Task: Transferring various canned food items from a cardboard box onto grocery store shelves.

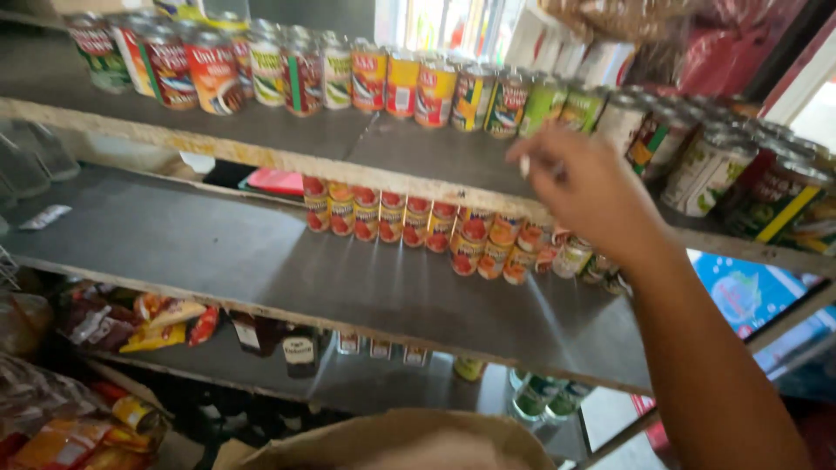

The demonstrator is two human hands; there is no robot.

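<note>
i'm looking at grey shelves [261,261] with pale, worn wooden edges [218,148], stacked in tiers against a wall, with bright daylight coming through a window [435,22] behind the top tier and a dim lower level [348,383] in shadow.

1. Only one arm of the person shows in the head view: the right forearm [697,348], which comes in from the lower right corner.
2. The forearm is bare along all of its visible length; no sleeve or cuff covers it.
3. The wrist carries no watch, band or bracelet.
4. The right hand [588,187] is bare too, with no glove.
5. No ring can be made out on the fingers [544,157], though motion blur softens them, so fine detail there cannot be told.
6. The left hand is out of view.
</note>
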